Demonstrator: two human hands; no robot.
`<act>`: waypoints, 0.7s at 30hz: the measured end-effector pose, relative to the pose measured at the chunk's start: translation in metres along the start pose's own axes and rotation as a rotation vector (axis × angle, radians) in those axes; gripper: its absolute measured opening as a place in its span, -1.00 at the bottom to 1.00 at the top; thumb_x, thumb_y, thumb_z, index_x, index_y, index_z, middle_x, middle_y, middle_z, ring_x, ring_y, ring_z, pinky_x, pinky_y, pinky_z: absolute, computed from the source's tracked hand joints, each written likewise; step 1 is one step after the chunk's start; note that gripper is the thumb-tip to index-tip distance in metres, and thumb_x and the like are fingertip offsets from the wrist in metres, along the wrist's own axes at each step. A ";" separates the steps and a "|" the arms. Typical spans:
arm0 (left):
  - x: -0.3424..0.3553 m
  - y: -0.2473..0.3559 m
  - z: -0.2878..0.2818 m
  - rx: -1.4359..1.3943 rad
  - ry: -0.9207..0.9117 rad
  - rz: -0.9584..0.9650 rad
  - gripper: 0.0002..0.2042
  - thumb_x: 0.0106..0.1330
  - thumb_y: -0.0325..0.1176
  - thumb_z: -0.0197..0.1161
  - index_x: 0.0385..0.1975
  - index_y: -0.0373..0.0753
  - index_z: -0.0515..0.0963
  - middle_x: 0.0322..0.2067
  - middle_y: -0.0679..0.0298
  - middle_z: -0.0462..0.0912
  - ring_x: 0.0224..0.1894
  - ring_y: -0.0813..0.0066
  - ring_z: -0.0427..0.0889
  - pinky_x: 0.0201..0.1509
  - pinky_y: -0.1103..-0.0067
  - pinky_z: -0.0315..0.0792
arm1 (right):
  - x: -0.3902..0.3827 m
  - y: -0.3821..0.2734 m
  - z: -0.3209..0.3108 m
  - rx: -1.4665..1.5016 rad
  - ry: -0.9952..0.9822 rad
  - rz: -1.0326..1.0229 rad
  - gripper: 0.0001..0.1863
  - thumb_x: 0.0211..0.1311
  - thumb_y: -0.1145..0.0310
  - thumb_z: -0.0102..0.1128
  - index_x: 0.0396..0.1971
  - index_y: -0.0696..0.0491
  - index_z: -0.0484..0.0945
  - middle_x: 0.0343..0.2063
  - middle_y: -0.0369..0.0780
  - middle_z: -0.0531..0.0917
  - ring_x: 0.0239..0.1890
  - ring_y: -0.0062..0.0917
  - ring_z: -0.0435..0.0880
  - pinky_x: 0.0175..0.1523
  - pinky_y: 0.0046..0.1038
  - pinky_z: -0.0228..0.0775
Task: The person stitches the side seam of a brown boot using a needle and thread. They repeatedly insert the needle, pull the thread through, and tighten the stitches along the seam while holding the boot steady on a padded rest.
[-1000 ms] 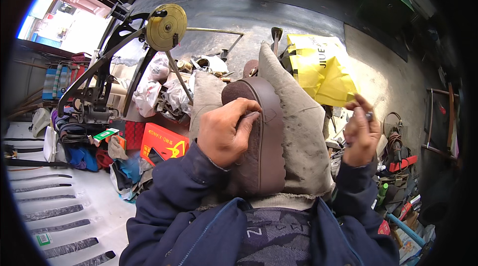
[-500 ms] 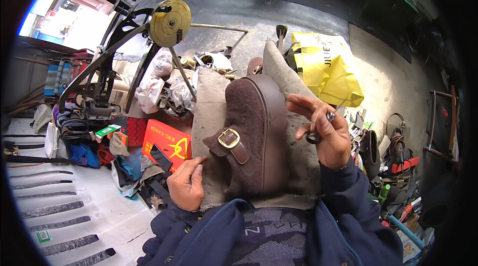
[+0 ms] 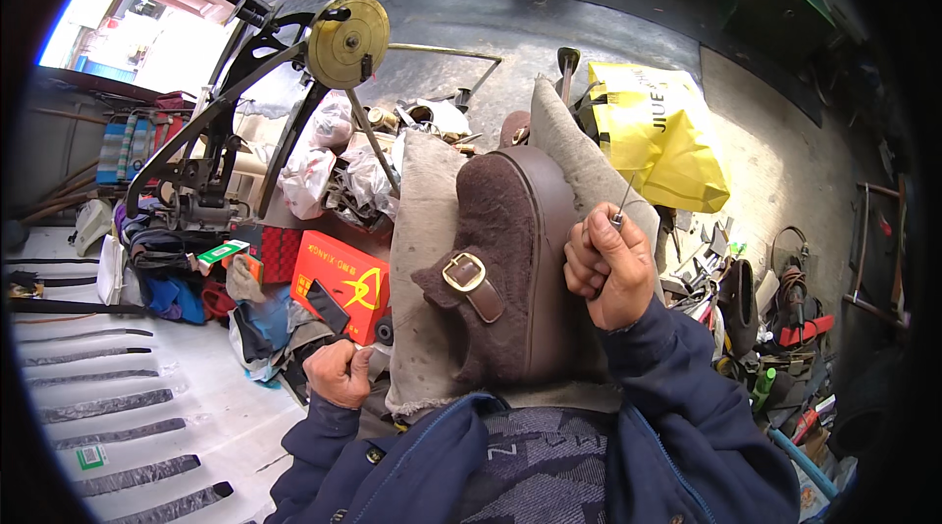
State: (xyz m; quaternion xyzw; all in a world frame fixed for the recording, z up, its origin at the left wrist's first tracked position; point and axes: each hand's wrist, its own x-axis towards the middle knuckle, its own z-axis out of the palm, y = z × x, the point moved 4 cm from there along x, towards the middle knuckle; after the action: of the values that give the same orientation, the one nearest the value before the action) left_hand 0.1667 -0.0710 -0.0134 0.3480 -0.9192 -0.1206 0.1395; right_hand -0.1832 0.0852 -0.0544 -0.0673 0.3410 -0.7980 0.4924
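Note:
A brown fuzzy shoe point(image 3: 496, 195) lies on its side across my lap, its thick brown sole edge turned to the right. A gold buckle point(image 3: 463, 272) and a smooth strap show on its left side. The grey cloth point(image 3: 420, 220) beneath it covers my legs. Just right of the shoe, my right hand point(image 3: 613, 269) is closed round an awl point(image 3: 626, 198), whose thin metal point sticks upward; its handle is mostly hidden in the fist. My left hand point(image 3: 339, 372) is closed, apart from the shoe at lower left; anything inside it is hidden.
A black hand-cranked machine point(image 3: 235, 131) with a brass wheel stands at far left. Beside my left hand are a red box point(image 3: 339, 279) and cloth scraps. Dark strips point(image 3: 108, 411) lie on a white surface. A yellow bag point(image 3: 657, 136) stands beyond; tools point(image 3: 795, 328) clutter the right.
My right hand has turned and closed into a fist round the awl, its point now upward. My left hand has moved away from the shoe, left and slightly down.

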 end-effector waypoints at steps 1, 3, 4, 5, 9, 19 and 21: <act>-0.006 -0.003 -0.003 0.002 0.009 0.010 -0.48 0.43 -0.09 0.39 -0.66 -0.24 0.32 -0.70 0.13 0.31 -0.62 0.02 0.42 -0.50 0.33 0.23 | 0.000 0.001 0.001 0.001 -0.001 -0.002 -0.69 0.65 0.21 0.07 -0.40 -0.04 0.37 -0.64 -0.44 0.26 -0.67 -0.76 0.13 -0.58 -0.61 -0.02; -0.009 -0.002 -0.004 -0.005 0.041 0.008 -0.53 0.40 -0.16 0.44 -0.64 -0.23 0.35 -0.68 0.23 0.39 -0.61 0.22 0.44 -0.46 0.44 0.25 | 0.000 -0.001 0.002 -0.073 0.070 -0.041 -0.76 0.64 0.24 0.09 -0.31 -0.01 0.45 -0.61 -0.43 0.37 -0.66 -0.76 0.17 -0.56 -0.63 0.00; -0.006 -0.003 -0.005 -0.206 0.131 -0.113 -0.57 0.43 -0.20 0.41 -0.60 -0.23 0.36 -0.65 0.23 0.43 -0.59 0.27 0.46 -0.44 0.46 0.28 | -0.001 -0.003 0.002 -0.116 0.124 -0.064 -0.80 0.64 0.25 0.10 -0.26 0.00 0.50 -0.59 -0.42 0.42 -0.66 -0.76 0.19 -0.56 -0.64 0.01; -0.003 -0.001 -0.004 -0.416 0.243 -0.210 -0.61 0.45 -0.24 0.39 -0.57 -0.24 0.38 -0.62 0.23 0.48 -0.57 0.31 0.48 -0.41 0.48 0.32 | -0.002 -0.007 0.004 -0.241 0.125 -0.120 -0.84 0.59 0.28 0.16 -0.22 0.03 0.53 -0.56 -0.39 0.48 -0.65 -0.76 0.24 -0.54 -0.63 0.06; 0.031 0.029 0.003 -1.333 0.536 -0.254 -0.69 0.62 -0.16 0.09 -0.32 -0.27 0.42 -0.27 0.00 0.74 -0.16 0.06 0.75 0.08 0.25 0.63 | -0.006 -0.032 0.013 -0.971 0.101 -0.302 -0.80 0.37 0.37 0.40 -0.12 0.12 0.61 -0.44 -0.25 0.66 -0.61 -0.69 0.43 -0.48 -0.59 0.28; 0.041 0.097 0.036 -2.136 0.035 -0.395 -0.39 0.70 0.17 -0.31 -0.60 -0.10 0.23 -0.70 0.27 0.29 -0.61 0.25 0.45 0.37 -0.05 0.40 | -0.003 -0.024 0.018 -1.347 0.023 -0.295 -0.58 0.09 0.37 0.70 -0.51 0.12 0.47 -0.73 -0.35 0.50 -0.66 -0.77 0.35 -0.54 -0.60 0.23; 0.027 0.092 0.046 -2.114 -0.002 -0.484 -0.42 0.71 0.13 -0.28 -0.59 -0.09 0.22 -0.72 0.34 0.21 -0.67 0.40 0.31 0.34 0.00 0.44 | -0.004 -0.020 0.016 -1.357 0.046 -0.330 -0.57 0.09 0.38 0.69 -0.54 0.12 0.45 -0.74 -0.36 0.48 -0.66 -0.79 0.35 -0.54 -0.61 0.22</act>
State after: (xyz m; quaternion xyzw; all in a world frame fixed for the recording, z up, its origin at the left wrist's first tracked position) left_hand 0.0756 -0.0167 -0.0225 0.2238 -0.2574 -0.8762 0.3404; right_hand -0.1888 0.0865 -0.0287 -0.3940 0.7598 -0.4742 0.2065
